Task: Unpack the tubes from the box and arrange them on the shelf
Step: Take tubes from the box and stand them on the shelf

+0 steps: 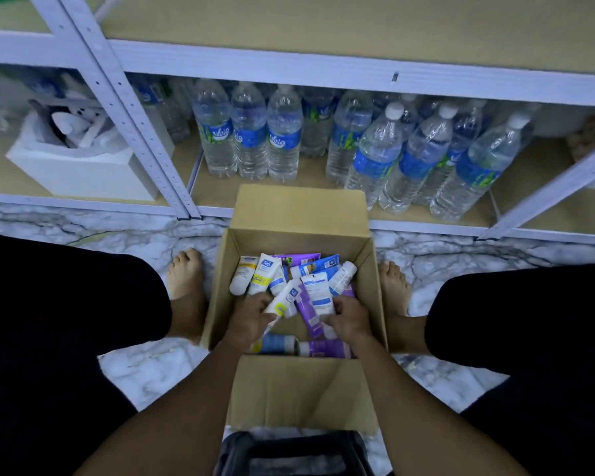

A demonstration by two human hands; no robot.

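Shelf (323, 68): white metal frame, lower level packed with water bottles (251, 139). Box (220, 286) on floor between feet, flaps folded out, top open, tubes (265, 273) loose inside. Left hand (249, 316) curled round white tube (282, 304). Right hand (349, 319) grips white-and-blue tube (318, 295), touching purple tube (306, 312).

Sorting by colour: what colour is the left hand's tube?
White plastic tube with a yellow spot; head view.

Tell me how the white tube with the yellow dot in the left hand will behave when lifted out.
Probably light: the left hand holds the white tube tilted by one end. Its smooth skin may slip. Around it, other tubes lie loose in the box and may shift.
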